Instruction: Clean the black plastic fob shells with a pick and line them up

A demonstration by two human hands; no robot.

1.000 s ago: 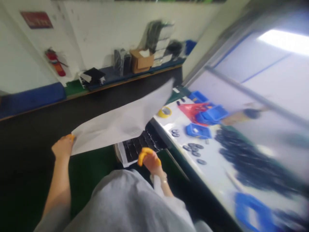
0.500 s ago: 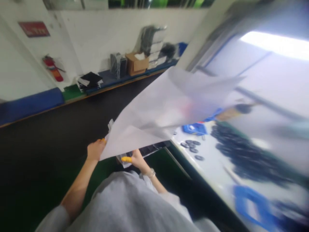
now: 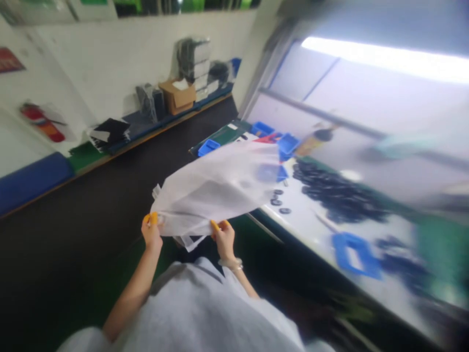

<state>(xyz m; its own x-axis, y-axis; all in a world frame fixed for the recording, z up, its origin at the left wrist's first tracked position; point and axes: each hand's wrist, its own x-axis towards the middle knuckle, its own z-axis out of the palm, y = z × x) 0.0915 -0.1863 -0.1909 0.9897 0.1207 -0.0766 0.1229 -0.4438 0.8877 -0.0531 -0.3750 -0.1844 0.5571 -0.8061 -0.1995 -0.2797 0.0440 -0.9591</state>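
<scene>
- Nearest me is the person's grey clothing (image 3: pixel 220 313), both bare forearms reaching out ahead of it.
- The left hand (image 3: pixel 151 233) has its fingers (image 3: pixel 154 218), some capped in yellow, pinched narrow on the near left corner of a thin white sheet (image 3: pixel 216 188).
- The right hand (image 3: pixel 224 238), a bracelet (image 3: pixel 233 264) at its wrist, pinches the same near edge further right, thumb and fingertips closed on it. Holding two spots apart seems to keep that edge stretched, since so limp a sheet would likely fold.
- The sheet spreads forward and to the right from the hands, its far end over the tabletop (image 3: pixel 311 244); whether it touches there I can't tell. It is thin enough for a blue tray to show through.
- Below the near edge a white flap (image 3: pixel 190 242) peeks out; the sheet hides most of whatever it belongs to.
- On the tabletop, a few black discs (image 3: pixel 285 210) lie loose, apart from a big dark heap (image 3: pixel 337 190), perhaps for easy reach.
- Past them, blue trays (image 3: pixel 288 144) cluster, probably to hold small parts.
- Farthest, a cardboard box (image 3: pixel 178 99) stands by the wall, and a fire extinguisher (image 3: pixel 43 122) hangs there, presumably kept off the floor.
</scene>
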